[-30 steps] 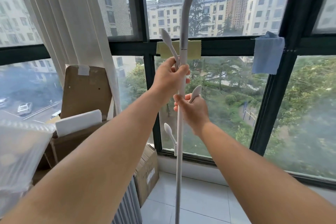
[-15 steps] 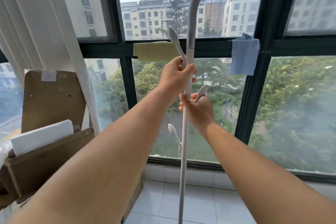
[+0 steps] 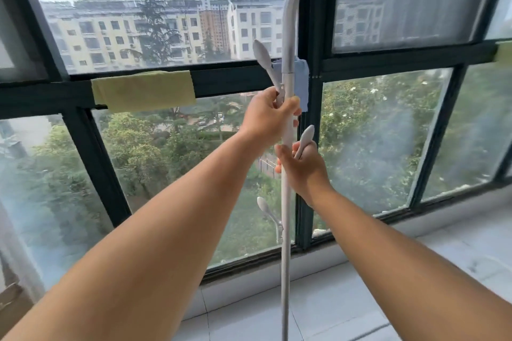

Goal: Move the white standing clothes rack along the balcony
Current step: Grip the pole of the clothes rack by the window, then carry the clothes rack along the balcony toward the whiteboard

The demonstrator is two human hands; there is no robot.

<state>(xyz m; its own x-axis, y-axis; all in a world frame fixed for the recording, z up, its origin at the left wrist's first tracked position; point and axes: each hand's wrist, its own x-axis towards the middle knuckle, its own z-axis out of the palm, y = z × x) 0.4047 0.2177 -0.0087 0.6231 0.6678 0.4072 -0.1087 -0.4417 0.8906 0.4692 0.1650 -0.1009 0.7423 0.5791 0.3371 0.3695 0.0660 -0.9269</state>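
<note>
A: So, nearest the camera I log two bare forearms reaching forward. The left hand is wrapped around the pole of the white standing clothes rack; the right hand is closed on the pole just below it, touching a small hook arm.

B: Surroundings? Anything in the way?

A: Pale floor tiles run bare at the pole's foot. Right behind the rack stands a dark window frame. A yellow cloth hangs on its crossbar to the left; a blue cloth sits mostly hidden behind the pole. Apartment blocks lie far beyond the glass.

B: Orientation?

A: Long axis vertical, nearly upright; the top curves off to the right, out of view. Hook arms angle up and outward.

B: Change from one second ago?

A: Same two-handed grip. The cardboard boxes and curtain have left view on the left, and the blue cloth, formerly well right of the pole, now lines up behind it.
</note>
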